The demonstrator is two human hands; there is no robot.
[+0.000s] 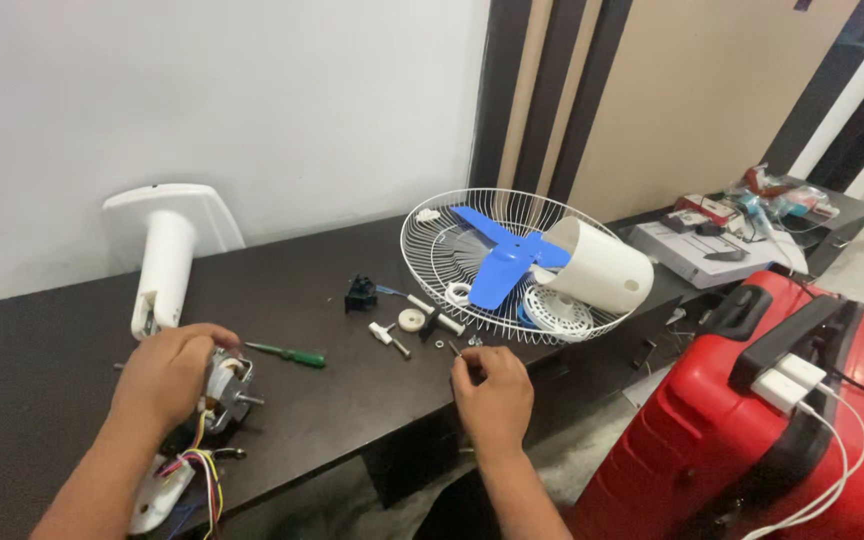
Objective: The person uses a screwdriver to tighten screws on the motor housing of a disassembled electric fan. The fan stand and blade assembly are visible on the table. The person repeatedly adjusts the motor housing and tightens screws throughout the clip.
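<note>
Left hand [167, 372] grips fan motor [227, 392]; right hand [493, 387] pinches small screw [456, 349]

Soft even daylight, slight wide-angle distortion

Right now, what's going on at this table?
A person has a fan apart on a dark table. The left hand grips the bare motor, its coloured wires trailing. The right hand pinches at small screws near the edge. A green screwdriver lies between the hands; the blue blade rests in the wire guard.
</note>
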